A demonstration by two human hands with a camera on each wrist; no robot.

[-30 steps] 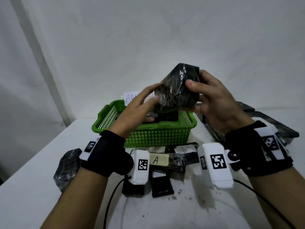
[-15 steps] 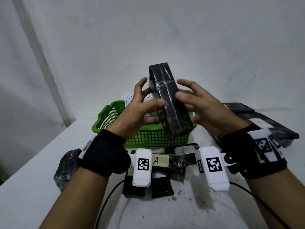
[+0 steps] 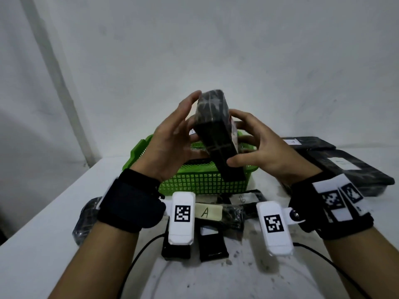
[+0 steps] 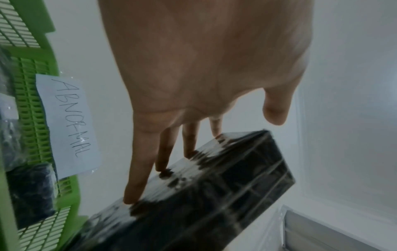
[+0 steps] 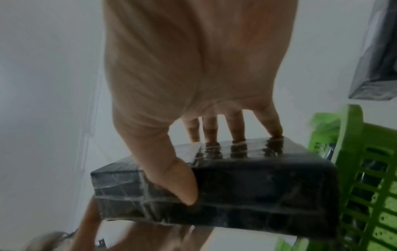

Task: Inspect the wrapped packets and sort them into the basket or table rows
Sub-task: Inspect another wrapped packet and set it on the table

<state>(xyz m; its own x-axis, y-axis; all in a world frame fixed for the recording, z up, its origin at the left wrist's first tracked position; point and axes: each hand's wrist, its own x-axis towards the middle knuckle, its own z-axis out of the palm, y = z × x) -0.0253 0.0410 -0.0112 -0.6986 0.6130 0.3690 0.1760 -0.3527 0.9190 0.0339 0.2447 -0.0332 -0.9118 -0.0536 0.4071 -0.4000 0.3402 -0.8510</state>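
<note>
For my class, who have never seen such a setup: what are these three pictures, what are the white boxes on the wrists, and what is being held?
No robot here: a person wears three cameras. One picture comes from the head; two come from the white wrist cameras, looking along the fingers. The left hand and right hand hold a black wrapped packet above a green basket, whose paper label reads ABNORMAL. On the white table lie more packets, near tags marked A and B.

Glossy black packet (image 3: pixel 218 134), green lattice basket (image 3: pixel 200 182), white table (image 3: pixel 43 212)
</note>
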